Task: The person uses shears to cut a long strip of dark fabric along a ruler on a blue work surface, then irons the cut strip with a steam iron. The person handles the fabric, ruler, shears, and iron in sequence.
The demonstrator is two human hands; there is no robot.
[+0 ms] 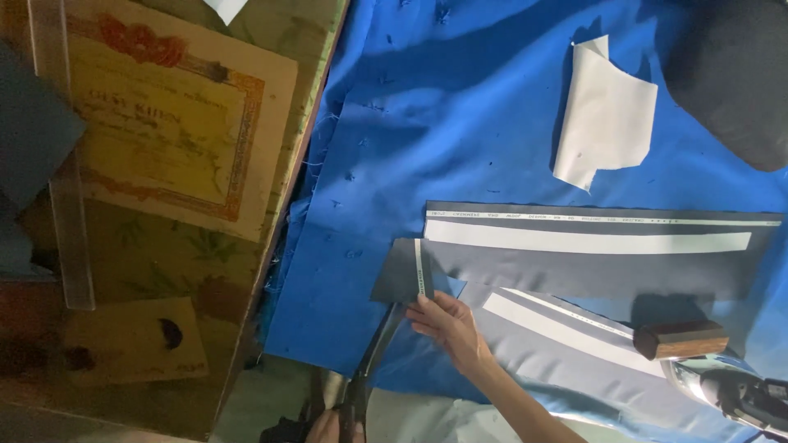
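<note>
My right hand [447, 324] reaches in from the lower right and pinches the left end of a dark grey fabric piece [574, 275] with a white printed edge strip. My left hand [328, 427] is at the bottom edge, mostly cut off, gripping the handles of black scissors [377, 344]. The blades point up toward the folded grey corner [402, 275], just left of my right hand's fingers. A second grey piece [558, 344] with a white strip lies under my right forearm. Everything rests on a blue cloth [460, 123].
A white paper piece [607, 111] lies on the blue cloth at the upper right, beside a dark rounded object [739, 74]. At the lower right are a wooden block [681, 338] and a shiny metal iron [722, 385]. On the left, a framed paper [164, 115] and a clear ruler [66, 164] lie on a glass-topped table.
</note>
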